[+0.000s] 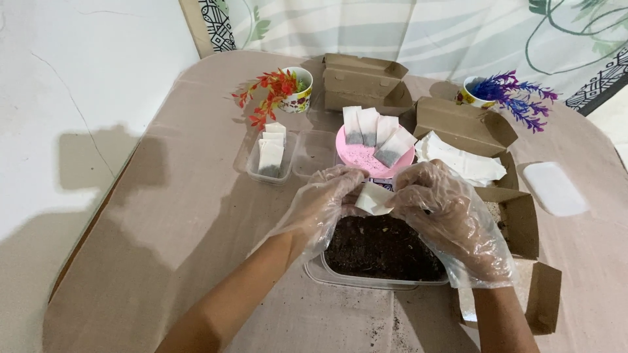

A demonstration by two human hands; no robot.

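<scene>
Both my hands wear clear plastic gloves. My left hand (322,204) and my right hand (451,219) together pinch a small white paper sachet (373,199) above a clear plastic tub (366,280) filled with dark loose material. Just beyond the sachet stands a pink plate (364,159) with several filled white sachets leaning on its far rim. To its left a small clear container (269,175) holds a few more filled sachets.
Open brown cardboard boxes (361,81) stand at the back and right, one with a stack of flat white sachets (462,160). A cup with red flowers (296,90), a cup with purple flowers (476,92), a white lid (555,189), and an empty clear lid (315,153) lie around.
</scene>
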